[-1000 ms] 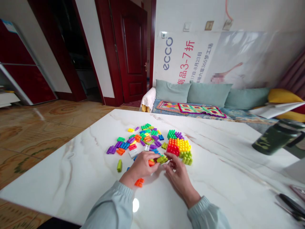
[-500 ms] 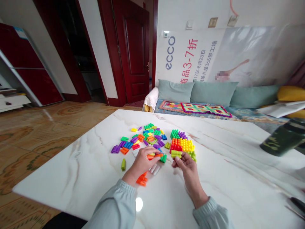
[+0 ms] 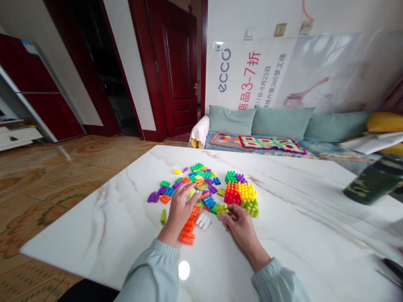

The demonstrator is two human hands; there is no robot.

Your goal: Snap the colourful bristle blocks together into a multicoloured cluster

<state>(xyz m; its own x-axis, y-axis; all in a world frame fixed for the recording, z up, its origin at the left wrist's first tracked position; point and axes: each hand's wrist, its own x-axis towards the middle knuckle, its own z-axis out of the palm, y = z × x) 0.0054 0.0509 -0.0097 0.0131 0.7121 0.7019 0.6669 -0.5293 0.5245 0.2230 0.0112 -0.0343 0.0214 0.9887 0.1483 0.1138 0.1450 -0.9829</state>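
My right hand [image 3: 239, 221] pinches a yellow-green building block [image 3: 221, 209] by its right end, low over the table. Between the thumb and fingers of my left hand [image 3: 180, 212] is another yellow-green block [image 3: 191, 192], partly covered by the fingers. Beside the left wrist lie orange blocks [image 3: 188, 228], and a white block [image 3: 203, 221] rests between the two hands. Blue blocks [image 3: 208, 201] sit just beyond the white one. Sorted blocks stand upright in colour groups beyond my right hand, among them red [image 3: 232, 197], yellow [image 3: 247, 191] and yellow-green [image 3: 251, 207].
Loose mixed blocks [image 3: 153, 196] spread over the left middle of the white marble-patterned table [image 3: 78, 235]. A dark green camouflage bottle [image 3: 373, 182] stands at the right. Past the far edge is a sofa with pillows [image 3: 283, 122]; a black object [image 3: 393, 266] lies at the right edge.
My left hand has moved up and left, away from the orange blocks it held, to a yellow-green block. My right hand has brought its block down and left.
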